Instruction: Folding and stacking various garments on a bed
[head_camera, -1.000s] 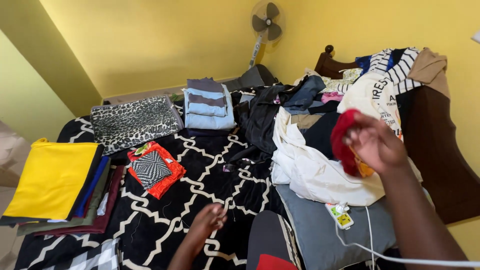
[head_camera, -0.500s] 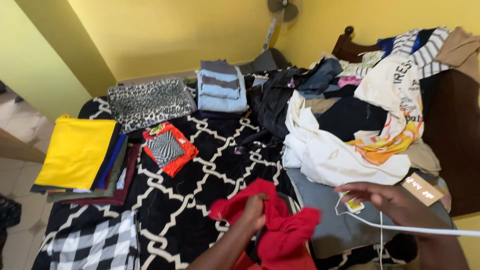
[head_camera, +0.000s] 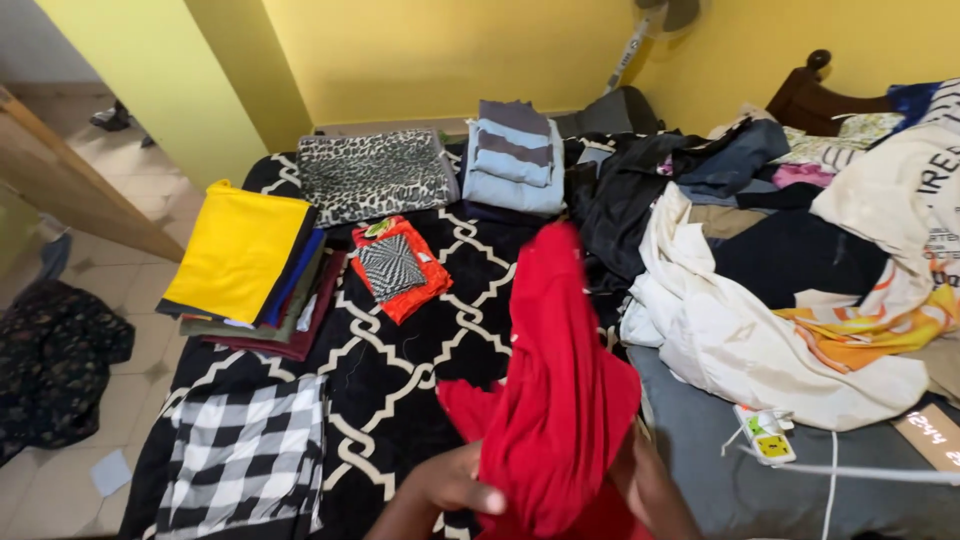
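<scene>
Both my hands closed on the red garment (head_camera: 560, 400): left hand (head_camera: 450, 490) curled into its lower edge, thumb across the cloth; right hand (head_camera: 650, 485) mostly hidden behind the fabric, so I cannot tell how its fingers sit, only that it bears against the cloth. Garment soft, matte, heavily creased, lifted in a tall drooping fold over the near edge of the bed (head_camera: 400, 370). Bed cover black plush with a white lattice pattern. Along the left edge: a flat stack of folded cloth topped by a smooth yellow piece (head_camera: 238, 250), and nearer the near-left corner a black-and-white checked cloth (head_camera: 245, 455). Toward the far edge: a folded leopard-print piece (head_camera: 375, 175) and a neat stack of blue and grey folded garments (head_camera: 515, 155). Between them and me, a small orange folded piece (head_camera: 400, 268) with a black-and-white zigzag square on top. Right half of the bed: a loose heap of unfolded clothes (head_camera: 760, 260), dark, cream and printed, rumpled. A white power strip (head_camera: 765, 435) with cable lies at the near-right edge on grey sheet.
</scene>
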